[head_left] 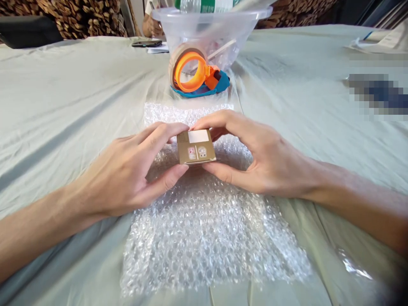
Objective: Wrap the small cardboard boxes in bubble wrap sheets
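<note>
Across a pale green tablecloth (pixel 79 97) lies clear bubble wrap (pixel 204 238), with a translucent plastic tub (pixel 186 32) beyond. My left hand (pixel 126 170) and right hand (pixel 270 159), before an orange-and-blue tape dispenser (pixel 202 71), grasp between thumbs and fingers a small gold box (pixel 196 146) over the bubble wrap.

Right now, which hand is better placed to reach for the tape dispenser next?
Probably the right hand: it arches slightly nearer the tape dispenser. The left hand, also on the small gold box, could steady it.
</note>
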The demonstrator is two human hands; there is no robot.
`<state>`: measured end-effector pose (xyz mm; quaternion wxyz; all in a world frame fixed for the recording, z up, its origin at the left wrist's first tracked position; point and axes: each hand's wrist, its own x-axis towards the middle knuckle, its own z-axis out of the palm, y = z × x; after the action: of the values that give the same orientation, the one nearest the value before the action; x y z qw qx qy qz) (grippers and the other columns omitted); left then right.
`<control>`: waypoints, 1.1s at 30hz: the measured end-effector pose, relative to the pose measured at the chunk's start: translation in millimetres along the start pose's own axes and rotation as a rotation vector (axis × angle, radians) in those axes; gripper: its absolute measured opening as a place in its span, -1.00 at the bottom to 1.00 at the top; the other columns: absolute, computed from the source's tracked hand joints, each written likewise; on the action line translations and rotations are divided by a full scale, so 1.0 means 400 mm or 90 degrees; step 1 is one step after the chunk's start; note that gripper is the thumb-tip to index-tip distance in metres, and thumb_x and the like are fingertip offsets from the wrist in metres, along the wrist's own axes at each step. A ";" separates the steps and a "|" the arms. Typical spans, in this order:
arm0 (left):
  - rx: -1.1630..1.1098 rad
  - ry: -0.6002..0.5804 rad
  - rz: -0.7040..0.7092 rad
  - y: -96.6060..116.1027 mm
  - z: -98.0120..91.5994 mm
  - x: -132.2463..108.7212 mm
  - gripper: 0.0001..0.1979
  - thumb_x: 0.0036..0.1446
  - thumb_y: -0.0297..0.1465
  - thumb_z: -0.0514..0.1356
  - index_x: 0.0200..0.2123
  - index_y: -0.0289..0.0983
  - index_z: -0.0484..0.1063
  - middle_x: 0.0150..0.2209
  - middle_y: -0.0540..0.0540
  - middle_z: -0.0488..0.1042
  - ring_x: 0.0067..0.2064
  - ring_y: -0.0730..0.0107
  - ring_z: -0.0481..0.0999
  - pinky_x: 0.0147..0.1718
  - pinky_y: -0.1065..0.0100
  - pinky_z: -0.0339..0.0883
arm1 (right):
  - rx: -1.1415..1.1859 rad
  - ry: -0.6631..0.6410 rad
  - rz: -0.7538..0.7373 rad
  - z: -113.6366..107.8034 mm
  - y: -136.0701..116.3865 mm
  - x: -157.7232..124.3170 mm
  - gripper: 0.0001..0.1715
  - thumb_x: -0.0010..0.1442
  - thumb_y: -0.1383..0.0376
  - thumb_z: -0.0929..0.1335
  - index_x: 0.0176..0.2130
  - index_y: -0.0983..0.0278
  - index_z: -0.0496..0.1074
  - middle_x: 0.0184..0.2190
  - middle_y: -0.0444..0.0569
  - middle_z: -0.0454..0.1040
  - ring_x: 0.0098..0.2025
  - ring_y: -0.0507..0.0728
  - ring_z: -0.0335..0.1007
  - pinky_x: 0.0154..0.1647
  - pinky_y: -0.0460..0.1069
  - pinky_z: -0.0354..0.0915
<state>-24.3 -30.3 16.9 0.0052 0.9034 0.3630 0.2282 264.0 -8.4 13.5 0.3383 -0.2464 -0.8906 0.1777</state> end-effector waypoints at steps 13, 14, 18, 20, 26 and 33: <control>-0.010 0.042 -0.009 0.005 0.007 0.004 -0.47 0.57 -0.11 0.21 0.49 -0.06 0.36 0.31 -0.03 0.69 0.14 0.11 0.82 -0.01 0.19 0.76 | -0.024 -0.001 0.019 -0.002 -0.008 -0.005 -0.39 0.47 0.26 0.46 0.44 0.20 0.47 0.35 0.09 0.60 0.25 0.30 0.64 0.41 0.23 0.61; -0.011 0.041 -0.008 0.004 0.008 0.003 -0.43 0.56 -0.09 0.23 0.51 -0.06 0.33 0.32 -0.04 0.68 0.19 0.09 0.80 0.00 0.20 0.76 | -0.015 0.017 0.013 0.003 -0.008 -0.005 -0.41 0.49 0.29 0.45 0.43 0.21 0.48 0.34 0.08 0.61 0.26 0.28 0.64 0.40 0.19 0.61; -0.003 0.036 -0.011 -0.003 0.011 0.003 -0.20 0.53 0.00 0.25 0.64 -0.13 0.10 0.51 -0.16 0.51 0.46 -0.07 0.62 0.23 0.09 0.70 | 0.047 0.104 0.017 0.017 -0.004 -0.002 -0.48 0.51 0.31 0.49 0.38 0.19 0.51 0.38 0.04 0.57 0.33 0.24 0.59 0.40 0.11 0.59; 0.005 0.010 -0.031 -0.005 0.012 0.005 -0.14 0.53 0.07 0.21 0.67 -0.18 0.04 0.54 -0.22 0.48 0.44 -0.16 0.63 0.33 -0.05 0.64 | 0.061 0.108 0.046 0.019 0.001 0.000 -0.48 0.48 0.29 0.51 0.36 0.16 0.52 0.39 0.05 0.56 0.33 0.28 0.59 0.44 0.16 0.57; 0.008 -0.072 -0.108 -0.012 0.020 0.008 -0.12 0.53 0.17 0.07 0.69 -0.13 0.00 0.48 -0.10 0.55 0.37 -0.10 0.68 0.39 -0.06 0.58 | 0.010 0.043 0.096 0.009 0.022 0.005 -0.31 0.36 0.24 0.53 0.41 0.18 0.48 0.40 0.10 0.58 0.35 0.42 0.58 0.57 0.38 0.47; 0.055 -0.122 -0.139 -0.017 0.003 0.022 -0.25 0.61 -0.01 0.03 0.65 -0.27 0.06 0.52 -0.26 0.49 0.42 -0.26 0.60 0.47 -0.23 0.48 | -0.176 0.099 0.175 -0.056 0.095 0.007 -0.31 0.31 0.39 0.42 0.39 0.16 0.55 0.31 0.15 0.61 0.16 0.44 0.68 0.42 0.43 0.54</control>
<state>-22.8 -19.5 18.3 0.0256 0.8757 0.4662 0.1235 289.7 27.4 12.5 0.3415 -0.4226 -0.8358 0.0785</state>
